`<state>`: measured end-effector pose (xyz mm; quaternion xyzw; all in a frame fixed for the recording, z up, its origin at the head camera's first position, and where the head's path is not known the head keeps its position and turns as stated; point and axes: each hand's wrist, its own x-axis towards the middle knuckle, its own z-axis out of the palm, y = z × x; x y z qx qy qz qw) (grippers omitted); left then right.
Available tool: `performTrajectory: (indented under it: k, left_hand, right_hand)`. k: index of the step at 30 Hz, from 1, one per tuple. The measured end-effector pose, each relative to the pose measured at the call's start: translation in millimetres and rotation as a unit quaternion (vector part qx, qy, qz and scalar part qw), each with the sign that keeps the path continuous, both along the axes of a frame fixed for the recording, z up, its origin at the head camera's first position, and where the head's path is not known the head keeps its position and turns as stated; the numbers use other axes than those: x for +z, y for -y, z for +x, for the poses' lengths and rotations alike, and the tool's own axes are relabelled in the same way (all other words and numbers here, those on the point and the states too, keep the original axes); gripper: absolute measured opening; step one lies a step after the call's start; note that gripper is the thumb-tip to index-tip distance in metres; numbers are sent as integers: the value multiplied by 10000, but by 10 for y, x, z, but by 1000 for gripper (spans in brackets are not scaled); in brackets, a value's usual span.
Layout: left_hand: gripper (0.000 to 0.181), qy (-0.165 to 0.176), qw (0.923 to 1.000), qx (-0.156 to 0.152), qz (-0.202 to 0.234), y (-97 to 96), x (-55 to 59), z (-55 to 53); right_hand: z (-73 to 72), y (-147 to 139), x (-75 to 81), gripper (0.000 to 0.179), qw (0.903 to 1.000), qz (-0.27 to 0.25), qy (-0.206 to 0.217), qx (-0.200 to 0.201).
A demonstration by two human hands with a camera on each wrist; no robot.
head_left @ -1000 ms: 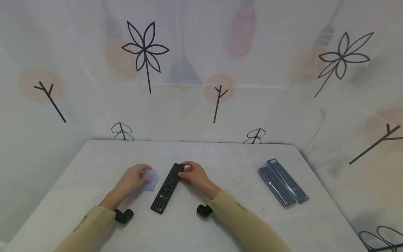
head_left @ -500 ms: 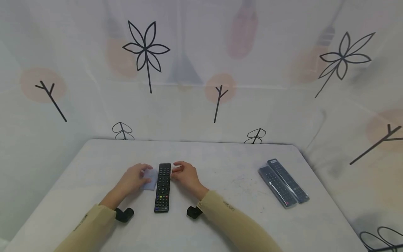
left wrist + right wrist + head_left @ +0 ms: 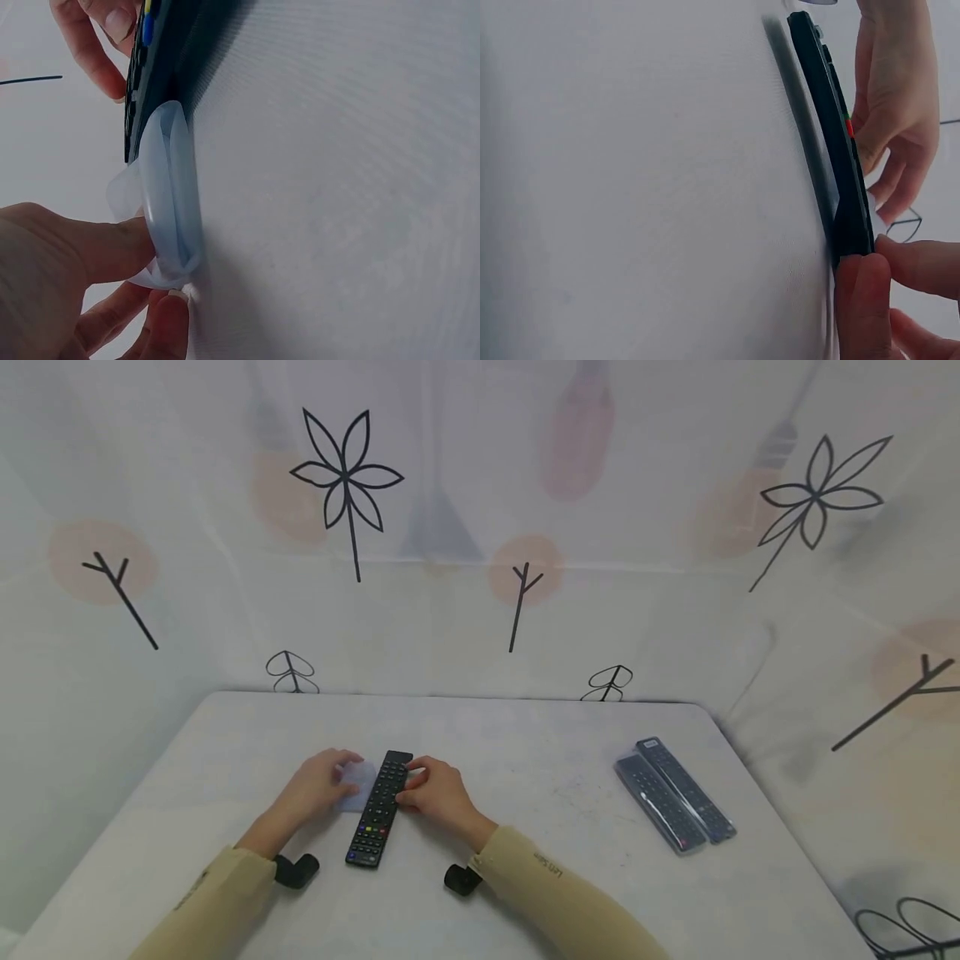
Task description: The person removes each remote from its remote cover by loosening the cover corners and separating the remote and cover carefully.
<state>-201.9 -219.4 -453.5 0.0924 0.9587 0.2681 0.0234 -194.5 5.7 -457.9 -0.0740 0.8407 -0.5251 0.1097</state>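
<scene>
A black remote control (image 3: pixel 379 810) with small coloured buttons slants across the middle of the table, its far end leaning right. My right hand (image 3: pixel 442 795) pinches it by the right edge near the far end; in the right wrist view the thumb and fingers meet on the remote's edge. Just left of it lies a folded, translucent bluish plastic film (image 3: pixel 176 195), partly behind the remote in the left wrist view. My left hand (image 3: pixel 317 783) holds this film between thumb and fingers. Whether remote and film touch, I cannot tell.
Two dark remotes in clear wrapping, one (image 3: pixel 662 803) beside the other (image 3: pixel 686 789), lie at the table's right. Black wrist devices (image 3: pixel 297 872) sit under both sleeves. A patterned curtain (image 3: pixel 450 627) stands behind the table's far edge.
My right hand has moved left with the remote, bringing it beside the film. The remote turned nearly straight, then slanted again with its near end swinging left. My left hand stays in place.
</scene>
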Motion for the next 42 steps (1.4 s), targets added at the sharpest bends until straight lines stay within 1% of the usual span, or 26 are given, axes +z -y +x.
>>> performTrajectory:
  k: [2,9,15,20,25,29,33,36,39,42]
  left_hand:
    - [45,28,10000,-12,-3,-3,6,-1]
    - [45,134,9999,45,-11,-19,34,5]
    - [45,72,10000,58,-13,-26,32,2]
    - [44,-55,9997,184,169,-14,12,22]
    - [41,-108,9990,316,308,-4,33,64]
    - [36,-182,9982,408,399,14,38,90]
    - [34,-321,9979,386,412,29,10,82]
    - [32,-329,9980,378,381,16,3,68]
    - [31,-273,9982,397,355,-7,14,61]
    - [31,-256,9983,393,357,-7,20,63]
  right_hand:
    - [9,7,11,48,10000,79,-52,4]
    - [8,-12,9,48,10000,20,18,8]
    - [-4,-97,29,46,9995,-302,4,-1]
    - [6,-235,107,44,9976,-690,-20,78]
    - [22,-428,179,43,9932,-1141,-110,201]
    - [28,-607,208,43,9919,-1248,-159,177]
    - [39,-816,219,43,9911,-1307,-219,136]
    - [45,-981,219,43,9907,-1330,-295,22]
    - [51,-1156,209,42,9908,-1296,-329,-210]
    - [72,-1344,202,41,9917,-1156,-331,-463]
